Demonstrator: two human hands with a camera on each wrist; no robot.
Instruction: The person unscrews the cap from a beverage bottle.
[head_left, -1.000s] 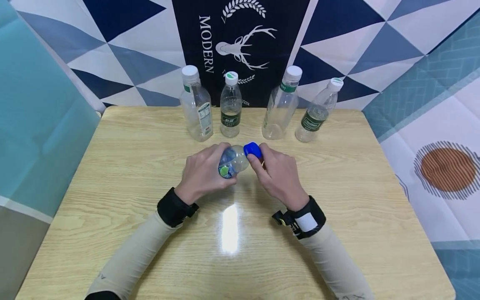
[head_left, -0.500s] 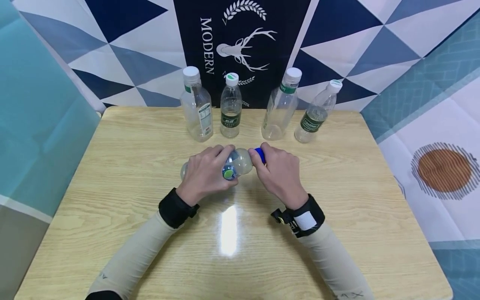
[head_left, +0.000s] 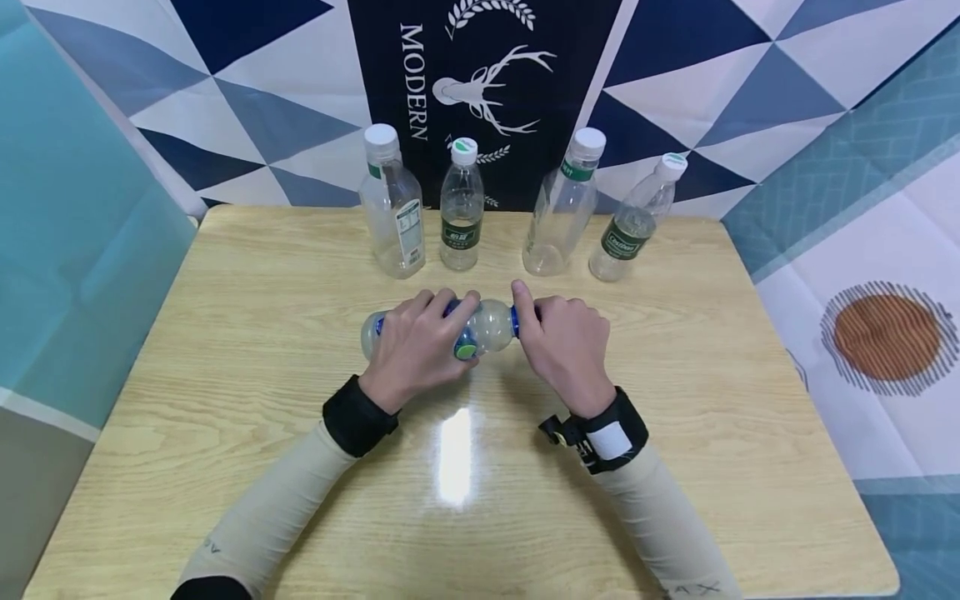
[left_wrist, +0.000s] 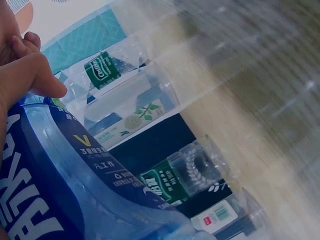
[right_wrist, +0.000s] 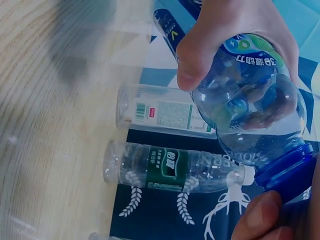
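A clear plastic bottle [head_left: 495,325] with a blue label and a blue cap [right_wrist: 285,172] lies sideways between my hands, neck to the right in the head view. My left hand [head_left: 423,337] grips it round the labelled body; its thumb and fingers lie on opposite sides in the right wrist view. My right hand [head_left: 566,342] holds the cap, its fingers curled round it and the thumb raised along the near side. Most of the cap is hidden behind that hand in the head view. In the left wrist view the blue label [left_wrist: 30,185] fills the lower left.
Behind my hands, several clear bottles stand in a row at the table's back: a large one [head_left: 393,217], a small green-labelled one [head_left: 461,212], another large one [head_left: 561,221] and a tilted-looking small one [head_left: 633,225]. A patterned cloth [head_left: 285,108] hangs behind the wooden table [head_left: 300,517].
The bottle has turned from tilted to nearly level across the view, neck to the right. My right hand has shifted slightly right and turned, covering more of the blue cap.
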